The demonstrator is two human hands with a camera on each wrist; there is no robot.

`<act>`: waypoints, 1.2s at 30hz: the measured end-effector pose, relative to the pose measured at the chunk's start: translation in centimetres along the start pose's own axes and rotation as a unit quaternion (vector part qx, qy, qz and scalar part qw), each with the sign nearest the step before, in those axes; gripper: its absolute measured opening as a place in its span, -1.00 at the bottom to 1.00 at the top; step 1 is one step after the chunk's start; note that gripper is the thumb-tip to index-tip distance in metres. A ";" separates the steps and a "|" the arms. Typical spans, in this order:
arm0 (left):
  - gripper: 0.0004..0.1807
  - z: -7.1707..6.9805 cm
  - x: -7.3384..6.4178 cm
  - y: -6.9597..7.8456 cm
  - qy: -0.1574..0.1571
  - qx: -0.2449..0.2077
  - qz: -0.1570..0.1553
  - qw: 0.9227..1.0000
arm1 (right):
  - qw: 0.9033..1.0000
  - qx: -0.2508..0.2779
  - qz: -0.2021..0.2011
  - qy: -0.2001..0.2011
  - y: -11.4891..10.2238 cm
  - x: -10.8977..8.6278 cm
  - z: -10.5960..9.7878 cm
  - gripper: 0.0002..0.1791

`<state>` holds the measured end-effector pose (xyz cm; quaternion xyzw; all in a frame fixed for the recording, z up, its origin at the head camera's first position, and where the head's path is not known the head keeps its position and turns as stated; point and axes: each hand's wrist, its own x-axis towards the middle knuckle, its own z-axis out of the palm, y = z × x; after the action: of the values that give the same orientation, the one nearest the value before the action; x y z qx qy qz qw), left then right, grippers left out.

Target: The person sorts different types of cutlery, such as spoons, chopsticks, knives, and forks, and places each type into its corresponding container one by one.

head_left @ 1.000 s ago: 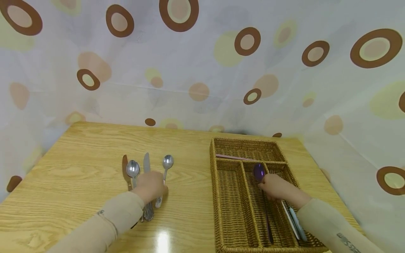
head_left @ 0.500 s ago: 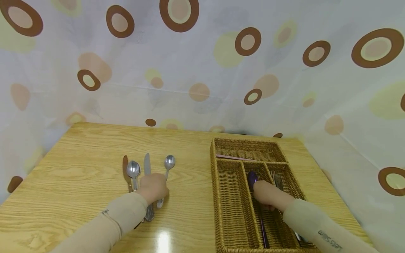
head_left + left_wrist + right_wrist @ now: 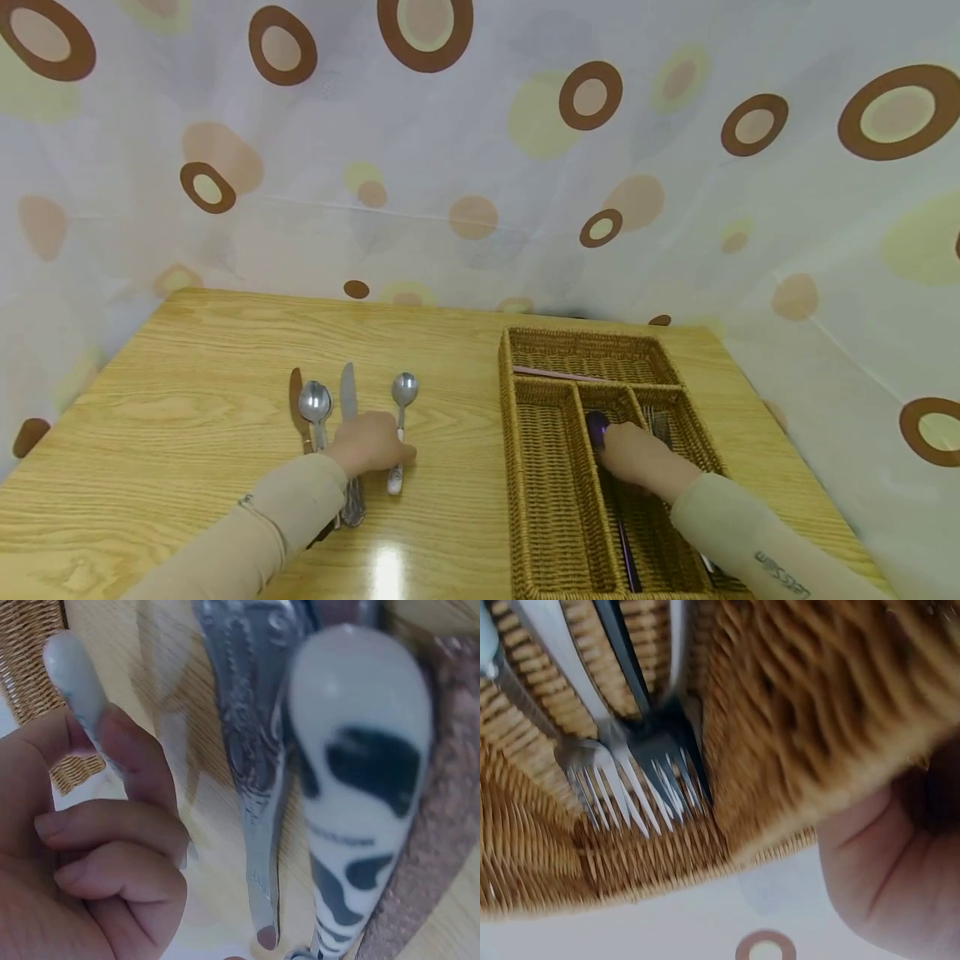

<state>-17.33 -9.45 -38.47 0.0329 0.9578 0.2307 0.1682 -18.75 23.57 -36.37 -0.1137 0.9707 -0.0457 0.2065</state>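
Note:
My left hand (image 3: 371, 446) pinches a small spoon (image 3: 405, 387) by its white handle, which shows between thumb and index finger in the left wrist view. Beside it lie a silver knife (image 3: 348, 390) with an ornate handle, another spoon (image 3: 315, 402) with a black-and-white handle (image 3: 367, 757), and a brownish knife (image 3: 296, 402). Inside the wicker tray's middle compartment, my right hand (image 3: 637, 454) holds a long purple spoon (image 3: 628, 554) near its bowl. In the right wrist view a wicker divider (image 3: 795, 712) hides most of the right hand's fingers.
The wicker cutlery tray (image 3: 512, 467) stands on the right of the wooden table (image 3: 450, 400). Several forks (image 3: 652, 761) lie in its right compartment. A pink stick-like utensil (image 3: 555, 373) lies in the back compartment. A patterned sheet (image 3: 465, 150) hangs behind the table.
My right hand has moved left and lowered the purple spoon into the middle compartment. My left hand has shifted slightly right with the small spoon.

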 end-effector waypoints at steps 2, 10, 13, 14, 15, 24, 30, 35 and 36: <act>-0.73 0.1 0.1 0.0 -0.008 -0.020 0.002 1.000 | 1.000 0.019 -0.002 0.021 0.2 -0.1 -0.4 -0.67; -0.68 0.2 0.0 0.1 -0.031 -0.099 0.029 0.994 | 0.998 0.048 0.035 0.026 0.0 -0.7 -2.8 -0.57; -0.60 0.3 -0.2 0.1 -0.038 -0.134 0.041 0.989 | 0.998 0.050 0.038 0.024 -0.1 -1.0 -3.2 -0.55; -0.58 0.3 -0.3 0.1 -0.039 -0.143 0.043 0.988 | 0.998 0.052 0.039 0.022 -0.2 -1.0 -3.3 -0.55; -0.57 0.3 -0.4 0.1 -0.042 -0.153 0.044 0.986 | 0.998 0.053 0.039 0.022 -0.2 -1.1 -3.3 -0.55; -0.63 0.3 -0.7 0.6 -0.040 -0.218 0.043 0.974 | 0.996 0.082 0.015 0.015 -1.1 -1.2 -3.6 -0.52; -0.70 0.3 -1.4 2.1 -0.025 -0.239 0.048 0.970 | 0.996 0.092 0.006 0.015 -1.9 -1.2 -3.9 -0.54; -0.72 0.7 -2.0 3.5 -0.028 -0.258 0.071 0.963 | 0.996 0.093 -0.001 0.013 -2.7 -1.5 -4.2 -0.57; -0.73 0.8 -2.2 3.8 -0.029 -0.262 0.076 0.962 | 0.995 0.095 -0.003 0.013 -2.9 -1.5 -4.2 -0.58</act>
<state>-15.09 -6.06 -36.72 0.0666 0.8530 0.4850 0.1811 -18.60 21.32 -31.53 -0.0960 0.9643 -0.1395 0.2034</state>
